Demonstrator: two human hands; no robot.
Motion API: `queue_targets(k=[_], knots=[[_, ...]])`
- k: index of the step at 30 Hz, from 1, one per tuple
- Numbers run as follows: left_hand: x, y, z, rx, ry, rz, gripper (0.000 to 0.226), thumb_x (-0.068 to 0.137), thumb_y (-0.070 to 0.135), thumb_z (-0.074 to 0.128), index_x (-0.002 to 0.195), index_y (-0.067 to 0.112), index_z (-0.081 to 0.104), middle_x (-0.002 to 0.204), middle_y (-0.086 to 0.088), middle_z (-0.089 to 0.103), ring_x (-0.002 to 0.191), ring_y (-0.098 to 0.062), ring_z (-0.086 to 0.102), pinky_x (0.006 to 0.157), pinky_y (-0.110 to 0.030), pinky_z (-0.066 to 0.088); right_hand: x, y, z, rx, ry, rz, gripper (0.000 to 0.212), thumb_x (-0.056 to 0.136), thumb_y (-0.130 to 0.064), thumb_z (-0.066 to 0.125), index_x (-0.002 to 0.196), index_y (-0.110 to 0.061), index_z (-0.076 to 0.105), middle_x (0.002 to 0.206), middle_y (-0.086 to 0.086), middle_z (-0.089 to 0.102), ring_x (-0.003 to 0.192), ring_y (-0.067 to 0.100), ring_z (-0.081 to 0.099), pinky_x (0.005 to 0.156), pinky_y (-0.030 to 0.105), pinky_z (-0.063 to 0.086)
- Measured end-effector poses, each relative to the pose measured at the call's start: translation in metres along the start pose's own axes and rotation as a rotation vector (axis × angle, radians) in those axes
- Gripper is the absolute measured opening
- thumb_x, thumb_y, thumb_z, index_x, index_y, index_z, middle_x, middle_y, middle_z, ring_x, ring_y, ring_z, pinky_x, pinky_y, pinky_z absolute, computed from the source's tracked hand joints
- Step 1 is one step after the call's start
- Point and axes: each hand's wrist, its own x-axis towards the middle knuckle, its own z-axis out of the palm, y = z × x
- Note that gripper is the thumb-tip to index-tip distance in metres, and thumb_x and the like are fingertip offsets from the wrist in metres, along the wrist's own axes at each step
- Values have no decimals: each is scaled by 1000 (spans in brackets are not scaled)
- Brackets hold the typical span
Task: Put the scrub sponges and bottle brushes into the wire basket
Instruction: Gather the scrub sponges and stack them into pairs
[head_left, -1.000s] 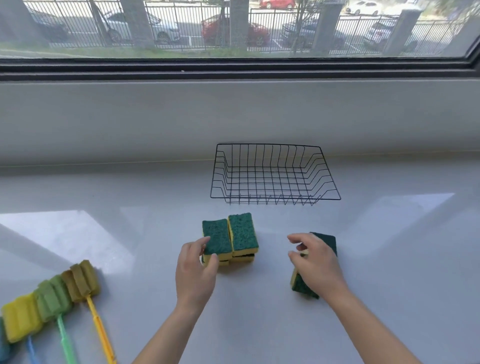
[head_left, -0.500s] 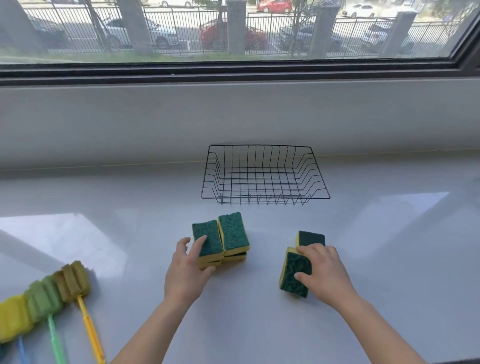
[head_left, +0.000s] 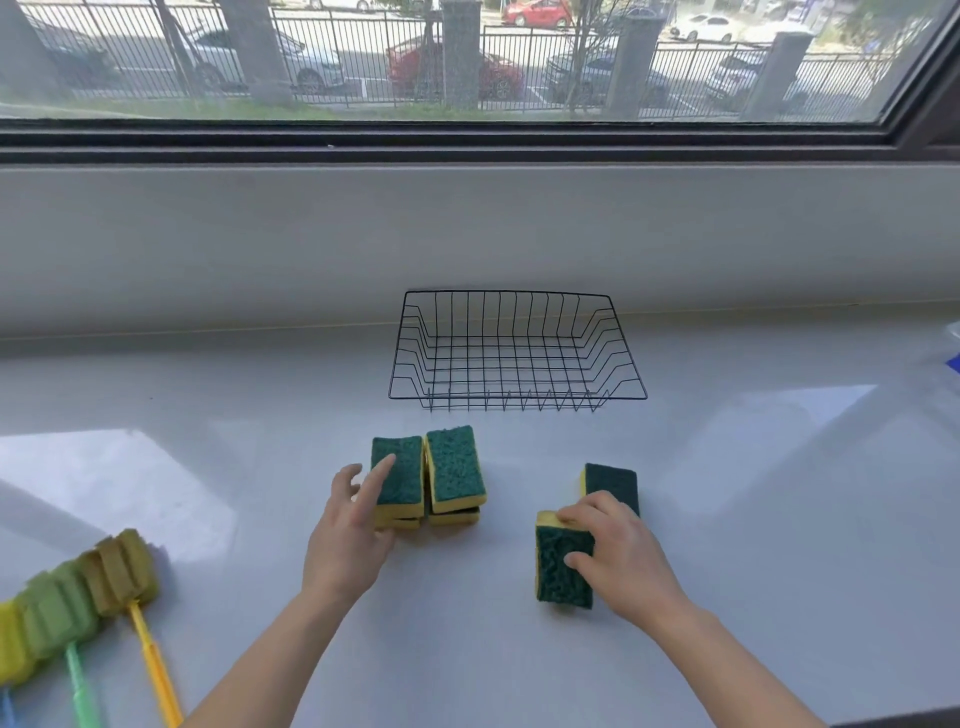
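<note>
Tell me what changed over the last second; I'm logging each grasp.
The right hand has drawn the near sponge toward the person and tipped it on edge, gripping it; the far sponge now shows uncovered behind it. The left hand keeps its fingers on the left stack. The wire basket, still holding nothing, and the bottle brushes stayed put.

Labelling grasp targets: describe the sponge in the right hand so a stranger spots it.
Find the wire basket below the window. In front, to its right, the right hand grips the sponge. It stands tipped on edge, green face showing, unlike the flat sponge behind it.
</note>
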Motion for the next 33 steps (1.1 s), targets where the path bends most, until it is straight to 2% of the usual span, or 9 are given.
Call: queue_targets(k=[2, 5, 10, 15, 17, 19, 22, 29, 33], knots=[[-13, 2, 1, -61, 98, -23, 87, 74, 11, 75, 145, 40, 33, 143, 0, 31, 123, -16, 43, 72, -33, 53, 2, -6, -1, 116, -7, 56, 35, 83, -21, 75, 115, -32, 68, 109, -16, 55, 98, 8, 54, 82, 23, 43], [-42, 10, 12, -83, 219, 83, 73, 72, 8, 75, 137, 24, 45, 123, -1, 44, 110, -21, 48, 79, -37, 52, 8, -13, 3, 275, -81, 153, 31, 81, -23, 78, 105, -40, 68, 108, -16, 61, 99, 5, 59, 86, 27, 49], [-75, 54, 34, -244, -98, 188, 59, 78, 34, 64, 133, 37, 45, 119, 18, 45, 100, 0, 52, 82, -29, 52, 14, -22, 22, 319, -184, 249, 28, 91, -26, 71, 119, -28, 68, 117, -10, 67, 105, 10, 63, 91, 27, 50], [-74, 81, 47, -138, -279, 306, 82, 71, 58, 60, 145, 44, 28, 139, 18, 27, 122, 4, 39, 96, -18, 43, 10, 6, 5, 226, 130, 175, 35, 86, -22, 71, 120, -26, 70, 118, -11, 69, 109, 13, 62, 96, 33, 51], [-71, 87, 52, -95, -328, 277, 87, 70, 59, 60, 146, 47, 21, 145, 16, 21, 128, 0, 35, 101, -20, 41, 13, 29, -12, 81, 139, 146, 61, 79, -26, 76, 137, -29, 57, 136, -10, 58, 128, 20, 48, 99, 31, 46], [-68, 92, 59, -84, -362, 236, 86, 72, 51, 62, 147, 47, 21, 149, 13, 19, 132, -4, 31, 103, -19, 36, 22, 50, -25, -107, -55, 167, 96, 74, -33, 77, 156, -32, 28, 163, -8, 26, 147, 24, 20, 112, 34, 36], [-64, 96, 68, -80, -347, 183, 80, 75, 40, 63, 148, 40, 30, 145, 11, 29, 133, -7, 31, 100, -10, 25, 40, 64, -34, -250, -253, 171, 118, 72, -38, 80, 161, -34, 2, 170, -6, -5, 155, 25, -2, 119, 40, 31], [-63, 103, 79, -25, -306, 62, 87, 60, 71, 58, 139, 45, 32, 126, 17, 39, 120, -7, 40, 93, -23, 41, 44, 78, -26, -144, -233, 123, 107, 70, -33, 78, 159, -26, 18, 158, -7, 21, 144, 21, 23, 109, 34, 43], [-61, 120, 81, -84, -168, 18, 67, 69, 54, 60, 131, 35, 45, 114, 11, 47, 109, -11, 49, 88, -22, 43, 28, 74, -13, -77, -237, 56, 110, 67, -38, 78, 159, -28, 18, 155, -9, 22, 141, 17, 22, 109, 29, 41]])
